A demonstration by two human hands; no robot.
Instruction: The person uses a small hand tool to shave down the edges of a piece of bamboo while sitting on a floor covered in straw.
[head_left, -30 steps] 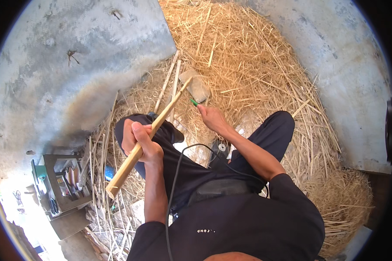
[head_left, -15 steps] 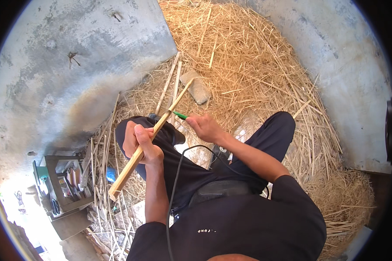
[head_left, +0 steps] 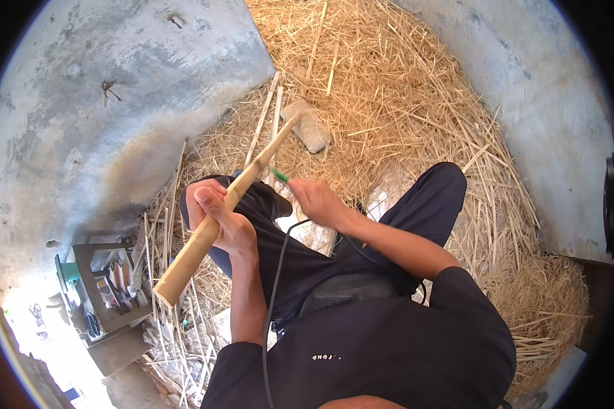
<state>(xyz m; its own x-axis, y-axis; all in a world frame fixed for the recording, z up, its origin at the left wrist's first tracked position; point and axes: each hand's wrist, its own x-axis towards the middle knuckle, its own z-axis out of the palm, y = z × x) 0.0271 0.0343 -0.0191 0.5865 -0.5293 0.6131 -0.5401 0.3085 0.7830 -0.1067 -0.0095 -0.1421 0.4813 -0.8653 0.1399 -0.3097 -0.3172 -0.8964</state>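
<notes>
We see the wooden strip (head_left: 192, 258), clasped above the left leg (head_left: 269, 235) by the left hand (head_left: 237, 233), now rolled to present a broader face beside the green tool (head_left: 278, 175) held in the fingers of the right hand (head_left: 318, 202).

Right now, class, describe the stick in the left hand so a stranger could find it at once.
From the straw heap at the top, come down to the left hand. The tapered wooden stick slants through its grip, broad end lower left, narrow end upper right. Unlike the thin pale strips beyond, it is thick and held.
</notes>
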